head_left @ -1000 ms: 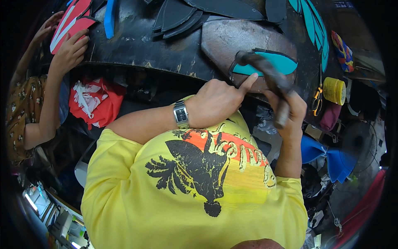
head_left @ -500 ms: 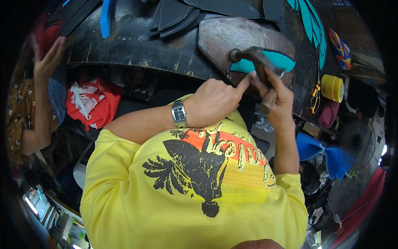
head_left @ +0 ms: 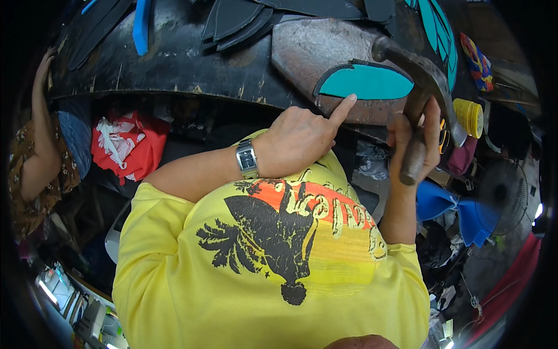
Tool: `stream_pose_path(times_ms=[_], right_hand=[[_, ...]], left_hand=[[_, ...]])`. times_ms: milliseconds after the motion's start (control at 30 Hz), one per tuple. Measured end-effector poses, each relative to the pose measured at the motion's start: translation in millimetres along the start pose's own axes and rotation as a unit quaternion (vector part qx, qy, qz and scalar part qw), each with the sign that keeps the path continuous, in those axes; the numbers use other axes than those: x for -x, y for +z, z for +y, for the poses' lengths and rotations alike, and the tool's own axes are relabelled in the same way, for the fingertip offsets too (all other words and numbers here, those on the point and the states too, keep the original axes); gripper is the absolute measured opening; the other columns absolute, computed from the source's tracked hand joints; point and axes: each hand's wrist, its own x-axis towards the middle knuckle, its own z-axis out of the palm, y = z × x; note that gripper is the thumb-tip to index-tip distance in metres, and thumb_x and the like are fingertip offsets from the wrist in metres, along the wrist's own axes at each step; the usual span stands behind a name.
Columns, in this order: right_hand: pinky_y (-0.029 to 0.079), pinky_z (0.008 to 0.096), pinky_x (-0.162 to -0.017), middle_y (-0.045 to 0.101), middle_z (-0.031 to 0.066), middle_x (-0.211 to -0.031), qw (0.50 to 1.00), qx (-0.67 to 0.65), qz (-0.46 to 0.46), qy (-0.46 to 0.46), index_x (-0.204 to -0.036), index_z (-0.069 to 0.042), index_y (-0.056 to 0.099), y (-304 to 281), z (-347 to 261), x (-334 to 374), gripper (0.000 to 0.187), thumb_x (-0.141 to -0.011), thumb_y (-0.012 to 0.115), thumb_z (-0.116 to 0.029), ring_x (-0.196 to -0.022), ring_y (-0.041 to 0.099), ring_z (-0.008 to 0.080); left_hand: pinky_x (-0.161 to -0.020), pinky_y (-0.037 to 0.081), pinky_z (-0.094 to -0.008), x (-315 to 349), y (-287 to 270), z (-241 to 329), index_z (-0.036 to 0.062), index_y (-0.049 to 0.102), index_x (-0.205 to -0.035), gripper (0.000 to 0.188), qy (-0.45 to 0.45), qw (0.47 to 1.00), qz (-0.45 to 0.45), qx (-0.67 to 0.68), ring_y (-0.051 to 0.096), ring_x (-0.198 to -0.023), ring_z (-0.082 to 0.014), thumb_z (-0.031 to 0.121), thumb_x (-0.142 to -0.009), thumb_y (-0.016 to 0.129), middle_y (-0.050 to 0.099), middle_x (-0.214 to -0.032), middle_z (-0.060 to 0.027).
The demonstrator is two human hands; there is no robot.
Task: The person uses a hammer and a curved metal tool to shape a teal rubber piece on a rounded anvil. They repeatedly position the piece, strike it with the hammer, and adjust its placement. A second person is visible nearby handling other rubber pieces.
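Right hand (head_left: 431,139) grips hammer (head_left: 423,73); left hand (head_left: 299,134) (forefinger out, palm hidden) touches teal piece (head_left: 372,82).

A slab (head_left: 317,49) lies on the workbench (head_left: 157,72), with a cut panel (head_left: 369,82) on its near right part. The person's left hand (head_left: 305,131) is before the slab, index fingertip at the panel's near edge; the right hand (head_left: 431,146) is off the slab's near right corner, the hammer (head_left: 430,75) over its right end. Behind and left of the slab lies a stack of cut sheets (head_left: 238,23); farther left, a strip (head_left: 141,26). To its right are loose cut pieces (head_left: 437,35) and a tub (head_left: 467,116); nearer the person, a fan (head_left: 500,200). A cloth bundle (head_left: 132,146) is to its near left.
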Motion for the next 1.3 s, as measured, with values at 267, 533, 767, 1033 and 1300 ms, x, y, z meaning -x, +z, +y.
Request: stream_pose_path(times_ms=[267, 533, 767, 1033, 1300], right_hand=[[0.051, 0.0239, -0.085, 0.07, 0.012, -0.123, 0.996, 0.012, -0.055, 0.075, -0.147, -0.003, 0.054, 0.7, -26.7, -16.8, 0.054, -0.095, 0.066, 0.005, -0.102, 0.065, 0.0125], [0.05, 0.0273, -0.093, 0.074, 0.01, -0.118, 0.974, 0.125, -0.125, 0.14, -0.14, -0.008, 0.063, -22.3, 1.0, -9.3, 0.049, -0.092, 0.073, -0.002, -0.104, 0.062, 0.0086], [0.052, 0.03, -0.09, 0.075, 0.0129, -0.119, 0.956, 0.267, 0.112, 0.047, -0.128, -0.005, 0.069, -59.4, 67.6, -21.3, 0.041, -0.089, 0.077, -0.003, -0.102, 0.072, 0.0201], [0.053, 0.0304, -0.089, 0.074, 0.0097, -0.107, 0.951, 0.257, 0.169, 0.017, -0.124, -0.004, 0.069, -55.2, 106.4, -38.9, 0.031, -0.094, 0.074, -0.007, -0.098, 0.07, 0.0183], [0.054, 0.0293, -0.089, 0.073, 0.0097, -0.108, 0.965, 0.115, 0.234, -0.034, -0.121, -0.001, 0.069, -30.2, 115.1, -46.1, 0.026, -0.095, 0.072, -0.005, -0.098, 0.069, 0.0164]], left_hand=[[-0.051, 0.053, -0.041, -1.9, -3.9, 1.0, -0.0018, 0.023, -0.16, 0.091, -0.008, 1.0, -0.016, -0.005, 0.068, -0.057, -0.0326, 0.03, -0.091, 0.073, 0.067, -0.066, -0.014], [-0.054, 0.053, -0.041, -4.5, -12.4, 6.0, 0.0018, 0.044, -0.15, 0.074, 0.003, 1.0, 0.01, -0.01, 0.069, -0.058, -0.0328, 0.03, -0.089, 0.075, 0.069, -0.068, -0.0148], [-0.089, 0.05, -0.0386, -17.7, -21.8, -5.7, -0.0006, 0.061, -0.125, 0.056, 0.098, 0.983, 0.144, -0.061, 0.065, -0.109, -0.0276, 0.019, -0.077, 0.083, 0.067, -0.114, -0.0157], [-0.1, 0.043, -0.042, -42.3, -8.3, -5.7, 0.0031, 0.055, -0.139, 0.078, 0.089, 0.991, 0.087, -0.046, 0.052, -0.121, -0.0303, 0.025, -0.072, 0.088, 0.054, -0.129, -0.0128], [-0.098, 0.046, -0.0411, -48.7, -14.2, -7.4, 0.0089, 0.058, -0.121, 0.055, 0.129, 0.988, 0.076, -0.039, 0.056, -0.117, -0.0301, 0.018, -0.075, 0.086, 0.058, -0.124, -0.0109]])
